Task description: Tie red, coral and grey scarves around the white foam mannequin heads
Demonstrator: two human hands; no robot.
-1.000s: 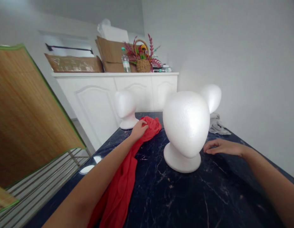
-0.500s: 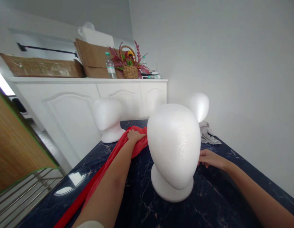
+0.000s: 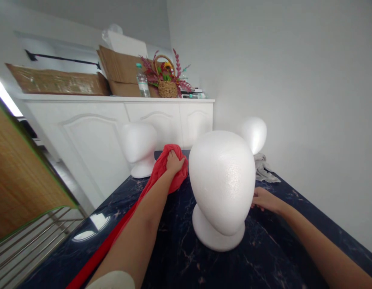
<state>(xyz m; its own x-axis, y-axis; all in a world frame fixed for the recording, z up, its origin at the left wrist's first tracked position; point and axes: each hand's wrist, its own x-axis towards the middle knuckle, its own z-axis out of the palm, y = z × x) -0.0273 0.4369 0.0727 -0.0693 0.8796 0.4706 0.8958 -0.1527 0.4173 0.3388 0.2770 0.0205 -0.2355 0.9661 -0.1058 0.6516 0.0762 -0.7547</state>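
A white foam mannequin head (image 3: 222,180) stands upright on its round base in front of me. Left of it, my left hand (image 3: 174,161) has its fingers sunk into a bunched red cloth (image 3: 181,176) and grips it. A long strip of that cloth trails along my left forearm toward the near edge. At the right side of the foam head is my right hand (image 3: 265,199), its fingers curled and pointing left. The foam head partly covers the fingertips, so what they hold, if anything, is hidden.
On the dark marbled table (image 3: 179,249), a second foam head (image 3: 139,144) stands at back left and a third (image 3: 255,134) at back right beside a grey cloth (image 3: 264,170). Behind is a white cabinet (image 3: 94,140) bearing boxes, bottles and a flower basket (image 3: 167,89). A metal rack (image 3: 38,241) flanks the left.
My left hand has lifted and pushed slightly away from me, bunching the red cloth higher. My right hand stays almost in place beside the foam head. The view has shifted a little.
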